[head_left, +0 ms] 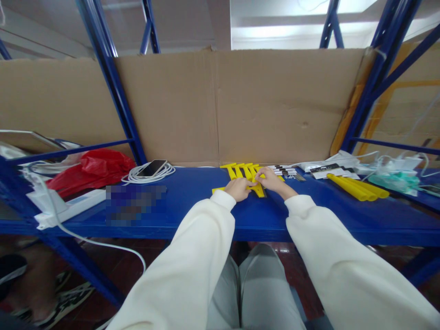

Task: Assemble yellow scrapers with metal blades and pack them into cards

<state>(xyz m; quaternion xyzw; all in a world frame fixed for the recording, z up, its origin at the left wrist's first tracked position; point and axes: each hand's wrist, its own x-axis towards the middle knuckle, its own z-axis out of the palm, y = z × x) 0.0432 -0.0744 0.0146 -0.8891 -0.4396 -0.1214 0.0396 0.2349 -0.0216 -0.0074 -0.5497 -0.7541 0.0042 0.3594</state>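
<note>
On the blue shelf my left hand (238, 189) is closed on a yellow plastic scraper-like piece (259, 190), which has a flared end pointing toward me. My right hand (270, 180) pinches at the same piece from the other side, with its thumb and forefinger close to the left fingertips. Part of the piece is hidden under my fingers. Just behind my hands several yellow T-shaped pieces (239, 171) lie in a row. To their right are several white and black small items (282, 170), too small to name.
At right lie yellow tubes (357, 187) and a green plastic bag (395, 182). A phone (153, 168) rests on a coiled white cable (167, 172) at left, near a red plastic bag (99, 167) and a power strip (80, 205). Cardboard (275, 105) walls the back. A person's leg (37, 275) shows lower left.
</note>
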